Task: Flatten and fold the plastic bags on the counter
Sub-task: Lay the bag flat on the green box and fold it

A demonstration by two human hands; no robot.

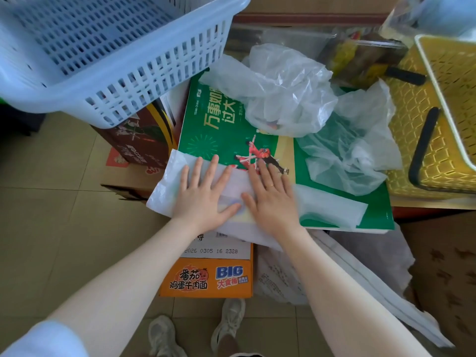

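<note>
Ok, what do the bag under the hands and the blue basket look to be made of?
The flattened bag looks like thin, milky, translucent plastic film: the green board shows faintly through it. Both hands, left and right, press it flat. The blue basket looks like rigid moulded plastic, with a matte finish and slotted walls.

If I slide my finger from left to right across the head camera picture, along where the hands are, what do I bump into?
Flattened white plastic bag → left hand → right hand → green poster → yellow basket.
</note>
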